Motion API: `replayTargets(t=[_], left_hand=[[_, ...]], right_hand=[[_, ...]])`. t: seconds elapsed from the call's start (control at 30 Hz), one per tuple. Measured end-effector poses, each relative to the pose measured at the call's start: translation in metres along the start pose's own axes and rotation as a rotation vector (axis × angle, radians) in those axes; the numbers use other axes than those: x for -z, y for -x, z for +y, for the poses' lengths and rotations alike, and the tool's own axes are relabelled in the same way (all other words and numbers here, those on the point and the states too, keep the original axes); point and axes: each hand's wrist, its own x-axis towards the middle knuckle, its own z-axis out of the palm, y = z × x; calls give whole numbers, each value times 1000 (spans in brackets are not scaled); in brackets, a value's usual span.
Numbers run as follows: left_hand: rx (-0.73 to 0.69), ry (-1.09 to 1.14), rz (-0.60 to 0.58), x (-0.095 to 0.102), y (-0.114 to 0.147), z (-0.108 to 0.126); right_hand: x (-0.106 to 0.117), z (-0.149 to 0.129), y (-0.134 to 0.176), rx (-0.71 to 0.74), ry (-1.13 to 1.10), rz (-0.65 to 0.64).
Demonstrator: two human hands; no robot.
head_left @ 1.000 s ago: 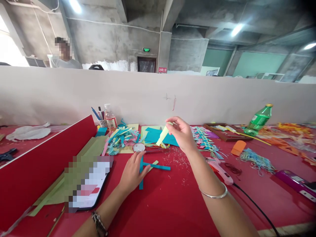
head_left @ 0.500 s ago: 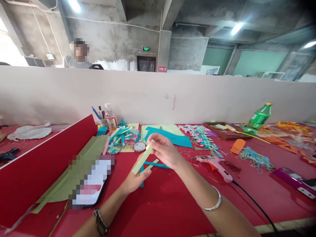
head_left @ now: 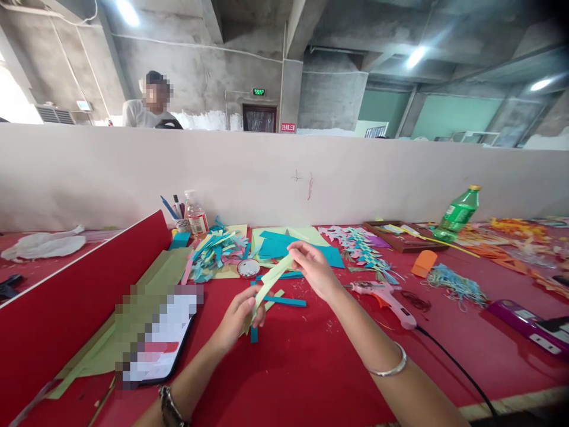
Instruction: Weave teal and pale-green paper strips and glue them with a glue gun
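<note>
Holds a pale green paper strip (head_left: 268,284) aslant in the air over the red table (head_left: 302,373), between both hands. Pinches its upper end between thumb and fingertips of the right hand (head_left: 315,271). Clasps its lower part in the left hand (head_left: 237,317), thumb closed against fingers. Has blue strips (head_left: 287,302) on the table just below, with another pale green strip (head_left: 274,299) near them, partly hidden. Has a small round dish (head_left: 248,268) just beyond the left hand, and blue sheets (head_left: 329,256) behind the right hand. Has a pink glue gun (head_left: 391,301) right of the right hand, a phone (head_left: 166,350) left of the left forearm, and paper scraps (head_left: 217,252) beside the dish.
</note>
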Motion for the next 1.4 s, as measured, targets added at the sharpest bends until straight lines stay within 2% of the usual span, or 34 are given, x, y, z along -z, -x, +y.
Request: replayTargets(t=[0.17,0.27,0.37,0.5,0.7,0.8,0.97,1.13,1.3,1.4], left_hand=[[197,15,-77,-2,-1,-3],[271,12,-156,-3,-2,-6],[284,9,-192,-1,-3,-11],[280,6,-165,0,-3,-12],[369,-231,-46,-2,-2,-7],[367,-256,-22,-3,-2,-6],[351,-270,75,-2,-4,-6],[283,-206,-26,2,-6,-12],[376,-224,-61,4,-5,-13],[394,-194,-30,4,-5,-12]], right_hand=[[10,23,16,-41,145,6],[4,34,22,-71,167,18],[-4,42,27,-90,219,-48],[-10,45,31,-56,203,-164],[-8,44,37,-13,59,-385],[-2,47,37,-72,-42,-355],[8,55,32,-114,-84,-223],[8,55,27,-105,-198,-61],[8,49,29,-126,-238,-69],[8,49,31,-149,-205,-99]])
